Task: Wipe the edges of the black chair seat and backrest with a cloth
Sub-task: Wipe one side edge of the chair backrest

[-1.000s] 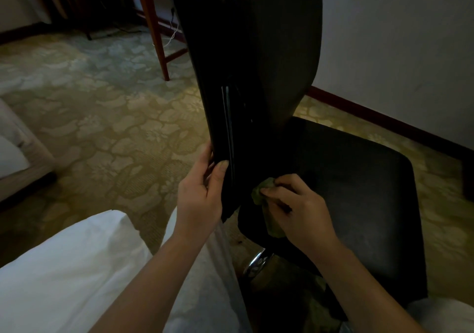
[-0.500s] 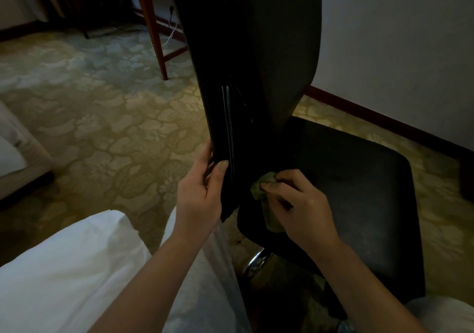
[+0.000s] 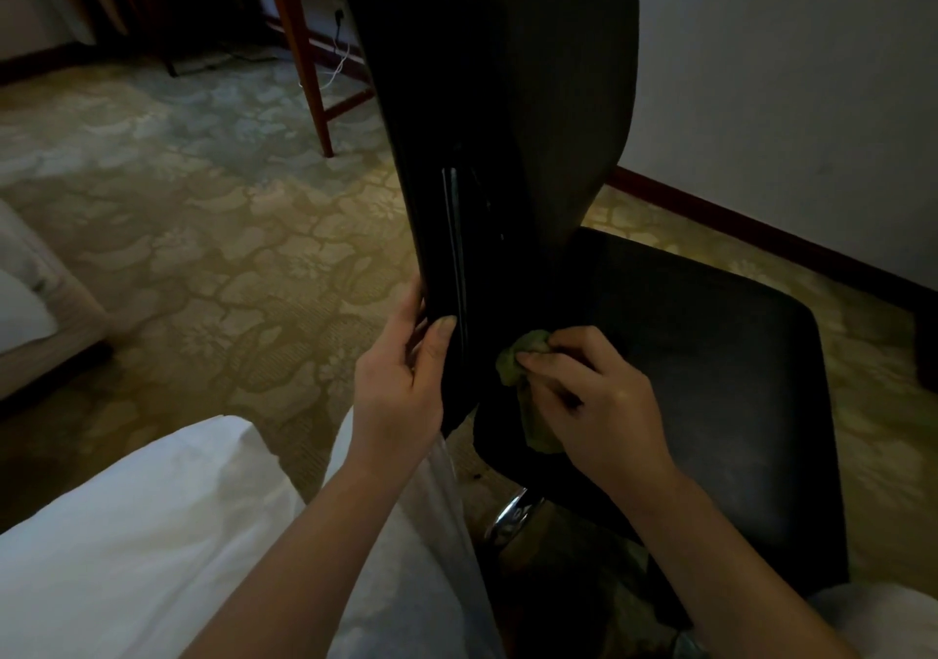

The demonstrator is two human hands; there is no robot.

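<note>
Patterned carpet [image 3: 203, 252] in dull gold and grey-green, woven with leafy shapes, covers the floor from the head view, and a plain pale wall [image 3: 786, 74] with a dark red-brown baseboard [image 3: 761, 232] closes off the right side. At the top left we see the slim reddish wooden leg [image 3: 304, 59] of a surface, with a thin white cable [image 3: 335, 64] hanging beside it. Smooth white fabric [image 3: 127, 531] fills the lower left corner. We look at the black chair from its side: the tall backrest [image 3: 507, 125] rises in the middle, its rear shell glossy and hard with bright streaks of reflected light, its front face matte and finely textured. The seat [image 3: 710, 379] to the right is a flat, rounded-corner pad of smooth black leather-like material, and a shiny chrome post [image 3: 512, 511] shows beneath it. Our left hand [image 3: 401, 394] grips the backrest's near edge low down, thumb laid on the glossy side and the fingers wrapped round behind it, forearm reaching up from below. Our right hand [image 3: 599, 404] has its fingers curled, pinching a crumpled olive-green cloth [image 3: 523, 354]. The cloth sits pressed at the seat's rear corner, where the seat meets the foot of the backrest, with its loose end hanging under the palm.
</note>
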